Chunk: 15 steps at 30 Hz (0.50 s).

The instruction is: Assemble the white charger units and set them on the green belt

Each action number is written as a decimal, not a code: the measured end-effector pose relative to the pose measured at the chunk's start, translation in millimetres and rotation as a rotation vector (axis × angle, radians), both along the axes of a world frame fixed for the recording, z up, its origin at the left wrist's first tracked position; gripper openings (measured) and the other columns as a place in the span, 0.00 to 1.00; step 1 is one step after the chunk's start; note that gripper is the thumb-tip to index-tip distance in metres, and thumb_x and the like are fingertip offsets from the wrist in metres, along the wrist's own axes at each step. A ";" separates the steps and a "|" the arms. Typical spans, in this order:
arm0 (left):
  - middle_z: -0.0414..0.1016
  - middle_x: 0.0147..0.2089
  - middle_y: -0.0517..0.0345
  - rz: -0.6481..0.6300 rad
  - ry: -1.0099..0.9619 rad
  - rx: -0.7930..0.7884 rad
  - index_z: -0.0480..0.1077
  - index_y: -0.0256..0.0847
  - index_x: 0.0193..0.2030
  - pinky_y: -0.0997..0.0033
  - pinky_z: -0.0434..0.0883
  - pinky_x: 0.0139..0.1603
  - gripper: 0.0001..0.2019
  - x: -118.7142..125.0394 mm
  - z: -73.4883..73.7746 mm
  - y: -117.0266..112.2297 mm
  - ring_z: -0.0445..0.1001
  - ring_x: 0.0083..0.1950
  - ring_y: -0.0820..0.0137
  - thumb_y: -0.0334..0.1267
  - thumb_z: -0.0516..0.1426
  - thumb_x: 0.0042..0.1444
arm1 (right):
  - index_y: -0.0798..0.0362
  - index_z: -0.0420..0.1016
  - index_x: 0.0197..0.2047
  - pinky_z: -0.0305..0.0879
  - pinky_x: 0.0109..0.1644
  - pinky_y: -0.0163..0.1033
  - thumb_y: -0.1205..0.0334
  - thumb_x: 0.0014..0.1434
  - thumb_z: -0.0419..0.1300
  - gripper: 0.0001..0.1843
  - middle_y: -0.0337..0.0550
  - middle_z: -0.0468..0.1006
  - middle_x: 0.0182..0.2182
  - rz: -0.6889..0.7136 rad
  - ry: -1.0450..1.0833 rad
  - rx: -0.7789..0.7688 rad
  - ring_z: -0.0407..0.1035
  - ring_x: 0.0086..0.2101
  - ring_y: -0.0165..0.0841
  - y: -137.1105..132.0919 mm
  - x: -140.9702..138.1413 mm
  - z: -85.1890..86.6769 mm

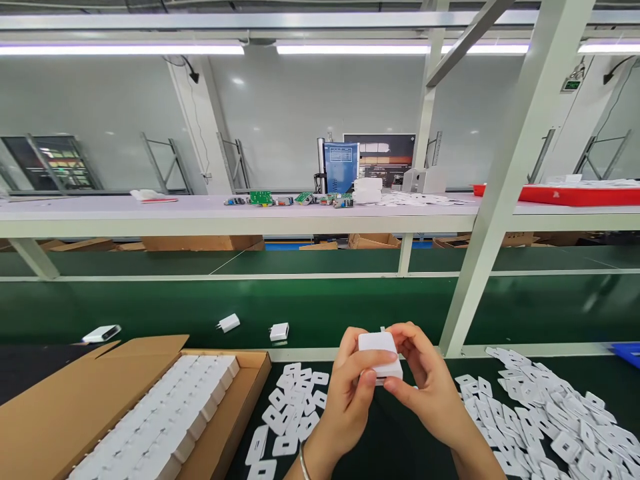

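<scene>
Two bare hands meet just right of centre, low in the view, around a white plug-adapter housing (377, 343). The left hand (347, 387) pinches it, index finger laid across the near side and thumb bent below. The right hand (427, 380) is curled at the opposite side, its thumb at the lower right corner and its fingers reaching toward the upper right edge; how firmly it presses cannot be told. The housing sits directly between the hands, above the dark green work surface (395, 443). Both hands are at it, though the left covers more of it. Its face looks nearly square, so no clear long axis shows. A small pale tab juts from its far edge, beside the right fingers.

To the left, a cardboard box (253, 407) with its flap folded out holds rows of white block-shaped units (175, 403). Between box and left hand lie scattered flat white plates with cut-outs (295, 410); a larger heap of similar plates (560, 417) spreads beyond the right forearm.

Past the hands, two white plug adapters (229, 323) (279, 331) lie apart on a glossy green strip (350, 307). Above runs a pale shelf (150, 227) bearing circuit boards (261, 198) and, far right, a red tray (565, 196).
</scene>
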<state>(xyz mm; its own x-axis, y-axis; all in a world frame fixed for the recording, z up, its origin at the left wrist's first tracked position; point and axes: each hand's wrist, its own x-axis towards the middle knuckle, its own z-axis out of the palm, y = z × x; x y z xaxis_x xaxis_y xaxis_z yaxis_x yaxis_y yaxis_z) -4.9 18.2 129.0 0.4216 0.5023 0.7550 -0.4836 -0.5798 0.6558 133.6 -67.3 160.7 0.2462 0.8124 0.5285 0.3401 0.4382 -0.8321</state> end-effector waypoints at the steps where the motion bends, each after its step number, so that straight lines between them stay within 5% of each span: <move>1: 0.64 0.47 0.53 0.007 -0.017 0.017 0.79 0.55 0.54 0.66 0.69 0.45 0.16 1.3 -0.6 0.8 0.67 0.47 0.64 0.47 0.49 0.75 | 0.40 0.73 0.58 0.74 0.52 0.42 0.46 0.61 0.70 0.24 0.43 0.74 0.45 0.025 0.000 -0.015 0.73 0.47 0.40 -0.9 0.2 -0.5; 5: 0.66 0.44 0.53 -0.031 -0.002 0.023 0.81 0.51 0.49 0.65 0.69 0.45 0.17 7.9 0.1 0.2 0.67 0.46 0.63 0.53 0.52 0.72 | 0.41 0.74 0.58 0.74 0.50 0.42 0.44 0.65 0.65 0.22 0.44 0.72 0.45 0.051 0.005 -0.008 0.72 0.45 0.39 -6.5 4.6 -8.6; 11: 0.69 0.46 0.56 -0.303 -0.037 -0.586 0.71 0.52 0.60 0.66 0.71 0.44 0.24 19.7 3.9 -19.2 0.71 0.42 0.66 0.61 0.47 0.72 | 0.42 0.72 0.60 0.74 0.48 0.45 0.45 0.65 0.65 0.23 0.46 0.72 0.45 -0.066 -0.066 0.115 0.71 0.45 0.42 -28.4 20.3 -30.5; 15: 0.75 0.49 0.51 -0.436 0.051 -0.702 0.69 0.47 0.65 0.67 0.71 0.51 0.26 25.2 2.5 -37.7 0.74 0.49 0.64 0.60 0.52 0.70 | 0.42 0.72 0.62 0.73 0.52 0.48 0.46 0.66 0.64 0.24 0.48 0.74 0.50 -0.126 -0.182 0.091 0.70 0.48 0.44 -37.4 30.3 -43.3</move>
<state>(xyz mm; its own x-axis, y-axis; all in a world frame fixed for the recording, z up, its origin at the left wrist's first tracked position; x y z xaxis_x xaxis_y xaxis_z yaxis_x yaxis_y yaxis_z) 20.4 -19.5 131.5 0.7133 0.6330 0.3008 -0.5298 0.2061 0.8227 163.9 -104.7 117.5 0.2364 0.7281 0.6434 0.5375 0.4536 -0.7109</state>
